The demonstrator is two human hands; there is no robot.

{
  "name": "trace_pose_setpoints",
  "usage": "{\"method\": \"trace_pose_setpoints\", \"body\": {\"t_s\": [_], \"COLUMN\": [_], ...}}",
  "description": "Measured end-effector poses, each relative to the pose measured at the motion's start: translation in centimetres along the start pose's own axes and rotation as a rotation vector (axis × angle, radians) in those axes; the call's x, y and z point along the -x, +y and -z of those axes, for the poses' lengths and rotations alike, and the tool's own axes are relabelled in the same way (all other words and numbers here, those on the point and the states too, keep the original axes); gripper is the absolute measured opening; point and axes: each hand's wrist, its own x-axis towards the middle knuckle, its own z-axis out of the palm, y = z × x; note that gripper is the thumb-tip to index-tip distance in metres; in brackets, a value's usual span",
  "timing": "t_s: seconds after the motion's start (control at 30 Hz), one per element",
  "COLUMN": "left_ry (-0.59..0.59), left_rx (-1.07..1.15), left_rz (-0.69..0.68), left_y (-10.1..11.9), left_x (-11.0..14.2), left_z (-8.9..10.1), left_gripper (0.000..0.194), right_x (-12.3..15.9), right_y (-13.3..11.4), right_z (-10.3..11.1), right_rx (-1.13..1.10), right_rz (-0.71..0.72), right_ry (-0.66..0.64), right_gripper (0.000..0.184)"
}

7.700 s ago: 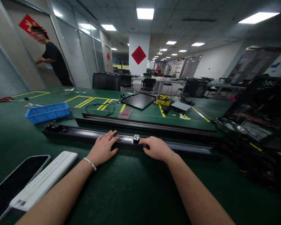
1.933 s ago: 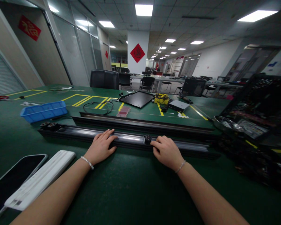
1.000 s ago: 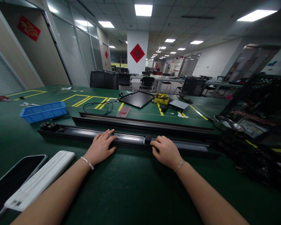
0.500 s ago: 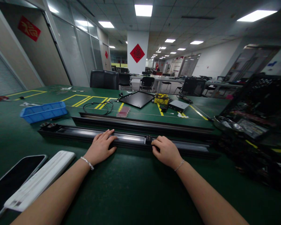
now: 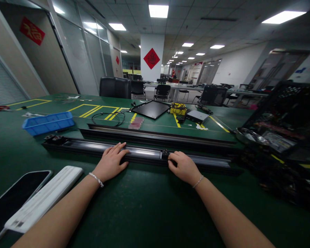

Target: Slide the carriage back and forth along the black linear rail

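Observation:
A long black metal rail with a shiny inner channel lies across the green table in front of me. My left hand rests on its left half, fingers spread over the channel and thumb on the near edge. On the right part of the channel sits a small black slider block. My right hand has its bent fingers against that block's right side; the exact grip is partly hidden. Dark end fittings sit at the rail's left end.
A second black rail lies just behind. To the left are a blue plastic bin, a phone and a white power strip. Farther back are a black panel and a grey box. Dark equipment stands at right.
The slider block has shifted very slightly to the right along the rail, with my right hand at it. My left hand has stayed in place.

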Motion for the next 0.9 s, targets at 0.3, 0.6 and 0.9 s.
{"method": "trace_pose_setpoints", "body": {"t_s": [0.3,0.6,0.9], "left_ry": [-0.001,0.002,0.012], "left_rx": [-0.014,-0.006,-0.016], "left_rz": [0.007,0.005,-0.008], "left_y": [0.2,0.2,-0.1], "left_x": [0.0,0.0,0.0], "left_z": [0.2,0.1,-0.2], "left_gripper": [0.040,0.040,0.040], "right_x": [0.0,0.2,0.3], "right_y": [0.2,0.8,1.3], "right_z": [0.2,0.3,0.4], "right_rx": [0.034,0.019,0.005], "right_rz": [-0.019,0.007,0.094], "right_ry": [0.005,0.021,0.045], "right_gripper": [0.012,0.015,0.016]}}
